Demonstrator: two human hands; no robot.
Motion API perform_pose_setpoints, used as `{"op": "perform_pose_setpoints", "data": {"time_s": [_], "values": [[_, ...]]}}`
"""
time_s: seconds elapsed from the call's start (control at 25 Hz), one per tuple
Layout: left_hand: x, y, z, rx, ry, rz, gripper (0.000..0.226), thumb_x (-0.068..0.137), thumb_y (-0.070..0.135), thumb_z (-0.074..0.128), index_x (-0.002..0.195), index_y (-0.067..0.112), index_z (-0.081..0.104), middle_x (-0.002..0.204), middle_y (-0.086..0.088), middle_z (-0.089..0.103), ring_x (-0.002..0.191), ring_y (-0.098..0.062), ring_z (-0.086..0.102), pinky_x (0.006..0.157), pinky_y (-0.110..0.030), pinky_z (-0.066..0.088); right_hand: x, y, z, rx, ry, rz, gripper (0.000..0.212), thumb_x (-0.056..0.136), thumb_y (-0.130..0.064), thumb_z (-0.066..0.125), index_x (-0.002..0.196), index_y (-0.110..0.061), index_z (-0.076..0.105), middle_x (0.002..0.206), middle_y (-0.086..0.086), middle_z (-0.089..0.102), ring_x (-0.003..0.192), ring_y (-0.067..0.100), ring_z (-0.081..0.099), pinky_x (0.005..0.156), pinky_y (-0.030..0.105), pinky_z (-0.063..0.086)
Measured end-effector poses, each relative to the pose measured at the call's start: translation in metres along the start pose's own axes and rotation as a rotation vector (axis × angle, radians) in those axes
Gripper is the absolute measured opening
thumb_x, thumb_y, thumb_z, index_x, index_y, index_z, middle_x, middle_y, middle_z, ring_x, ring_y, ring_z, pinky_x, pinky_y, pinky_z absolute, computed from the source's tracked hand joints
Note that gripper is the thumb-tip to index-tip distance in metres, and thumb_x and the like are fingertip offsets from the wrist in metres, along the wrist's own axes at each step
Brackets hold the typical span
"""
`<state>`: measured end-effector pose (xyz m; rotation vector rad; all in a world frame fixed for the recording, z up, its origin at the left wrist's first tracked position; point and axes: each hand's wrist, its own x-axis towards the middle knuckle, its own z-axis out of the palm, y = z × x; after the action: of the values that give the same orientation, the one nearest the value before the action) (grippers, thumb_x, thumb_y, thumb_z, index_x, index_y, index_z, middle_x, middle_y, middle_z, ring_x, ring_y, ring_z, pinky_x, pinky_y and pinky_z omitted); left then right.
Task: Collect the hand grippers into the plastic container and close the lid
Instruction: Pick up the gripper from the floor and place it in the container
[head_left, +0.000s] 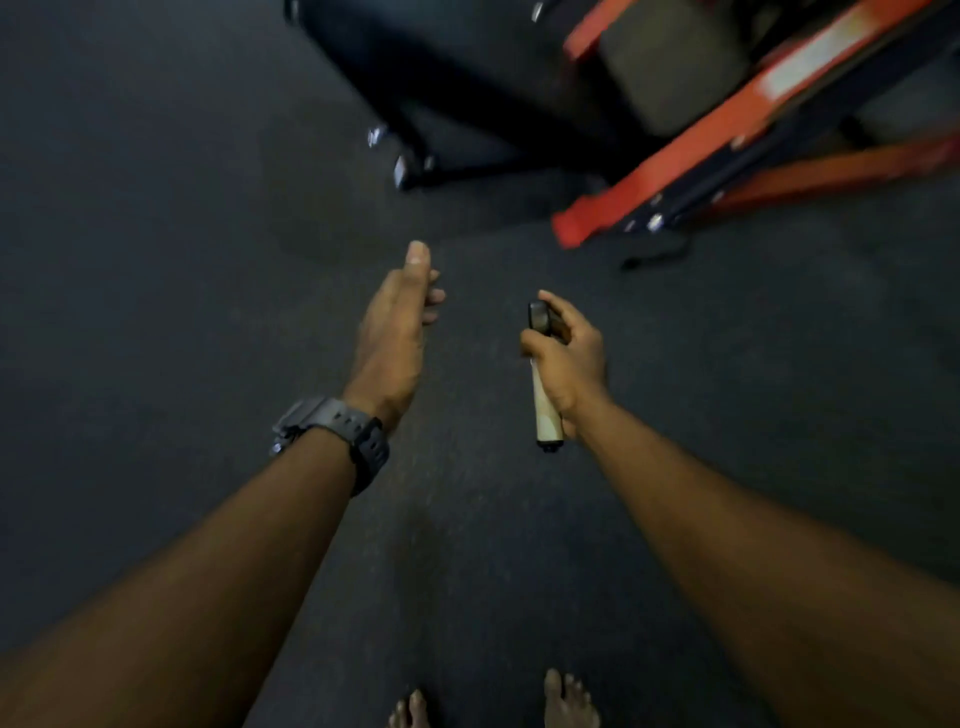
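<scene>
Above a dark floor, both bare arms reach forward from the person's chest. The right hand has its grip clamped on a hand gripper, whose pale handle hangs down below the fist while the dark top shows between thumb and fingers. The left hand, with a dark watch on the wrist, is empty, its grip loosely apart with the fingers curled and nothing between them. No plastic container or lid shows anywhere in view, and no other hand grippers lie on the visible floor. An orange and black frame stands further off to the right. By the look of it, the collecting step is in hand: one piece is being carried. The next move calls for finding the container and lowering this piece inside before letting go.
</scene>
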<state>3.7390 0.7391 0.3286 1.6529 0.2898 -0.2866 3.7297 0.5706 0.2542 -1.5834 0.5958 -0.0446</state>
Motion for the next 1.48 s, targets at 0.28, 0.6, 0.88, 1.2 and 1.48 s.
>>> {"op": "perform_pose_setpoints", "data": {"time_s": [0.28, 0.6, 0.88, 1.2, 1.48], "values": [[-0.123, 0.415, 0.075, 0.001, -0.169, 0.574, 0.063, 0.069, 0.084, 0.034, 0.090, 0.032, 0.062, 0.104, 0.004, 0.070, 0.099, -0.017, 0.063, 0.097, -0.045, 0.048, -0.108, -0.426, -0.160, 0.153, 0.163, -0.419, 0.060, 0.077, 0.006, 0.061, 0.130, -0.021, 0.065, 0.113, 0.006, 0.068, 0.088, 0.015, 0.059, 0.075, 0.029, 0.051], [-0.318, 0.582, 0.140, -0.133, -0.606, 0.848, 0.064, 0.068, 0.084, 0.037, 0.095, 0.032, 0.062, 0.109, -0.004, 0.072, 0.097, -0.018, 0.064, 0.102, -0.052, 0.049, -0.346, -0.610, -0.295, 0.266, 0.457, -0.778, 0.062, 0.074, 0.004, 0.058, 0.129, -0.024, 0.066, 0.085, 0.006, 0.065, 0.064, 0.023, 0.055, 0.064, 0.037, 0.052], [-0.533, 0.539, 0.229, -0.194, -1.189, 0.814, 0.055, 0.076, 0.080, 0.039, 0.095, 0.033, 0.062, 0.110, 0.003, 0.070, 0.103, -0.017, 0.066, 0.089, -0.037, 0.050, -0.569, -0.546, -0.411, 0.158, 0.938, -0.782, 0.061, 0.066, -0.006, 0.063, 0.121, -0.034, 0.070, 0.092, 0.003, 0.070, 0.071, 0.024, 0.059, 0.064, 0.036, 0.055], [-0.793, 0.472, 0.249, -0.288, -1.684, 0.752, 0.065, 0.085, 0.073, 0.038, 0.109, 0.019, 0.064, 0.119, -0.006, 0.068, 0.110, -0.024, 0.064, 0.105, -0.053, 0.049, -0.803, -0.475, -0.471, -0.002, 1.486, -0.754, 0.062, 0.063, -0.012, 0.066, 0.120, -0.036, 0.071, 0.100, -0.012, 0.076, 0.079, 0.009, 0.065, 0.082, 0.038, 0.058], [-0.908, 0.410, 0.250, -0.230, -1.952, 0.670, 0.073, 0.071, 0.084, 0.036, 0.106, 0.025, 0.063, 0.123, -0.009, 0.069, 0.107, -0.023, 0.064, 0.102, -0.048, 0.048, -0.920, -0.402, -0.473, -0.031, 1.802, -0.611, 0.062, 0.068, -0.001, 0.065, 0.120, -0.034, 0.071, 0.102, -0.005, 0.075, 0.084, 0.021, 0.067, 0.083, 0.044, 0.058]]}}
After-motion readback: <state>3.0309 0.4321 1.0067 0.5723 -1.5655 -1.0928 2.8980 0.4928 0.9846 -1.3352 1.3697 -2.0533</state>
